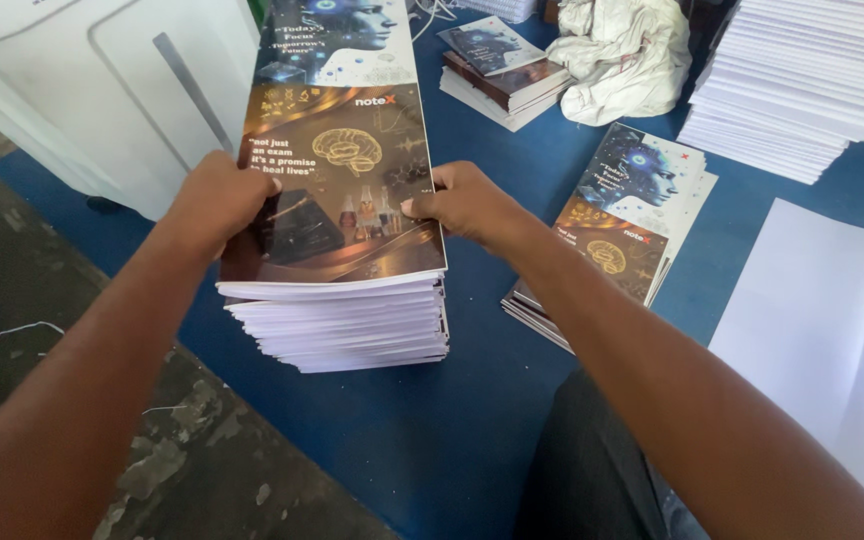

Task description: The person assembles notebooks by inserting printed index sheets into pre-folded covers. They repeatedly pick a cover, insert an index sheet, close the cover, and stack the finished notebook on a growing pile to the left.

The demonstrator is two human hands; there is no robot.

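Two bare hands hold a tall stack of notebooks [347, 310] on a blue tabletop [432, 440]. Left hand [220, 200] is clamped on the top cover's left edge, grip closed round it; right hand [462, 200] pinches the right edge w/ thumb on top. Smaller notebook pile [617, 225] lies just to the right, white paper sheets [822, 320] beyond, crumpled cloth [622, 55] at the far side.

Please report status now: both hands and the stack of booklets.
Left hand and right hand grip top cover sheet at its sides. Booklet stack underneath, on blue table. Nothing blocking.
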